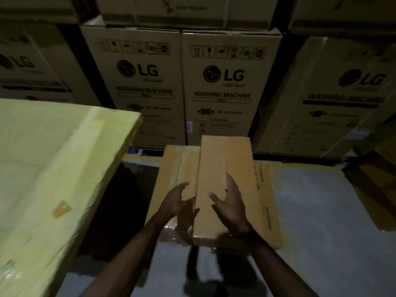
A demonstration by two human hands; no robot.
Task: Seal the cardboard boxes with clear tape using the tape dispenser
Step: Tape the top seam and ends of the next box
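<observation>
Forearms ran off the bottom edge. The left hand and right hand were spread open, gripping nothing, over one narrow box lying on a wider box at 6 o'clock; contact was lost in blur. One pale box was cropped at 9. Four LG cartons stood at 12.

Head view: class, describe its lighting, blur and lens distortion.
Head view: dim, the large box at left lit brightest. Head view: blur softens the left hand and right hand. Head view: wide-angle lens tilts the outer LG cartons.
</observation>
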